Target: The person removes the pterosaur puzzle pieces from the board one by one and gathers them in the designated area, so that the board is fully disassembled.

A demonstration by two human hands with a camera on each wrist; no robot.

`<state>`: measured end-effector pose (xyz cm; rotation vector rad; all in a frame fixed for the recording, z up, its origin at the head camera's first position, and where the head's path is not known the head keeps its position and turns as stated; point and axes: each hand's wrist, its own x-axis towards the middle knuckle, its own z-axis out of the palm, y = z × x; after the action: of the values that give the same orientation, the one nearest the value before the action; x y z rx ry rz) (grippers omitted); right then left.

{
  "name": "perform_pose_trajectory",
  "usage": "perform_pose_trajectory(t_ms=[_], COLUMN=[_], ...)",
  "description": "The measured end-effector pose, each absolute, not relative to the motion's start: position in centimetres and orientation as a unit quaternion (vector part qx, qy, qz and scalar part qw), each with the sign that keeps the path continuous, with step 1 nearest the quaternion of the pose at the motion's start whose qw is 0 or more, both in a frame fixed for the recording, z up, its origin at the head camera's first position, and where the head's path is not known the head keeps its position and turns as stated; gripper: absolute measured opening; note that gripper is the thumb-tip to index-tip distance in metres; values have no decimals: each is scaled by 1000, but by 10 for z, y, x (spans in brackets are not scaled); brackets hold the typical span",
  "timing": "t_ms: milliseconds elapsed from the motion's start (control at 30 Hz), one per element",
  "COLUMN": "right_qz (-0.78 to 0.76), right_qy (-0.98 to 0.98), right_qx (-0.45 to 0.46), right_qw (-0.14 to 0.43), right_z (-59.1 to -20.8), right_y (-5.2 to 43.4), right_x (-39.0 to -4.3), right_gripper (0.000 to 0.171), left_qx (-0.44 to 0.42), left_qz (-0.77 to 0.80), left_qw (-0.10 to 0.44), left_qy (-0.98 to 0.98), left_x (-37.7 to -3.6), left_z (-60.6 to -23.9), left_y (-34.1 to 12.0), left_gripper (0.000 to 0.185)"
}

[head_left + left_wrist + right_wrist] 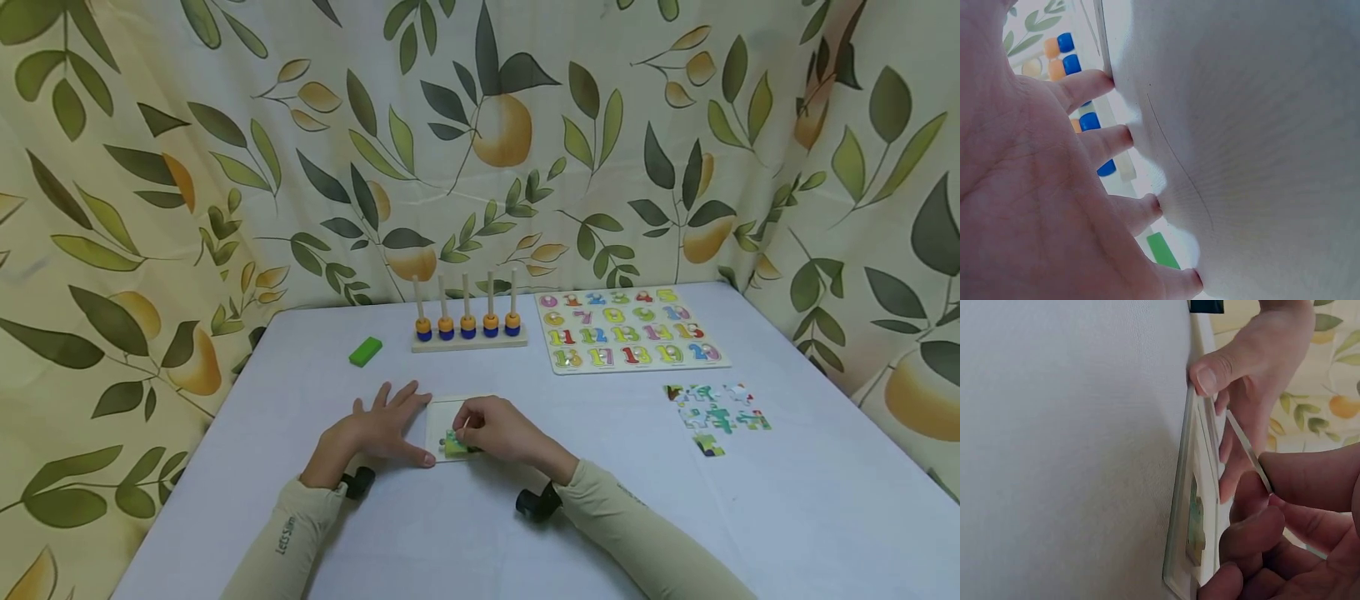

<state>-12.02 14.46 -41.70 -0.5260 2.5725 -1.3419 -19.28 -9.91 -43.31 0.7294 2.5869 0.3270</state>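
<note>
Both forearms reach forward over the bench (pixel 787 500), in pale olive sleeves, a small black camera strapped under each wrist. The left hand (pixel 378 429) lies flat, palm down, fingers straight and spread; its thumb rests against the near left corner of the puzzle tray (pixel 442 412). That grip is fully open and has hold of nothing; the left wrist view shows its fingertips (pixel 1119 132) pressed on the white cloth.

The right hand (pixel 498 429) is curled just to the right of the left one, over the tray. Its thumb and forefinger pinch a thin flat puzzle piece (pixel 1249 450), held edge-on and tilted above the tray; the other fingers are folded under.

Small lettering runs along the left sleeve (pixel 288 533); it begins "Let's", and the rest is too small to read.

The tray is a thin white-rimmed board lying flat on the bench, between the two hands. A green and yellow patch of picture (pixel 455 446) sits at its near edge, just under the right grip.

Beyond the hands stand a bead rack (pixel 468 325), a green block (pixel 365 351) and a number board (pixel 630 337) printed with coloured numerals. Loose puzzle pieces (pixel 716 412) lie well off to the right.
</note>
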Motion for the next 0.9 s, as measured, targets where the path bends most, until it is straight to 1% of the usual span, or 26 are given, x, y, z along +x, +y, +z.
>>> perform_pose_trajectory(t_ms=[100,233,367,600,900], right_qz=[-462,-472,-478,-480,-493], right_qy=[863,857,855,856,853], right_qx=[-178,-180,-172,-158,-136], right_qw=[102,105,105,110,109], right_z=[-417,-415,-415,-413,-404], right_y=[146,150,153,161,178], right_x=[-120,-120,-120,-121,-124], right_gripper=[4,5,5,3,10], left_qx=[257,253,252,248,255], left_qz=[129,126,118,117,122], left_qw=[225,229,224,226,228], left_qy=[931,932,934,935,932], left_x=[-184,-178,-176,-177,-179], left_z=[-418,-409,-407,-409,-410], left_y=[-97,-96,-96,-97,-97], left_gripper=[118,114,111,111,110])
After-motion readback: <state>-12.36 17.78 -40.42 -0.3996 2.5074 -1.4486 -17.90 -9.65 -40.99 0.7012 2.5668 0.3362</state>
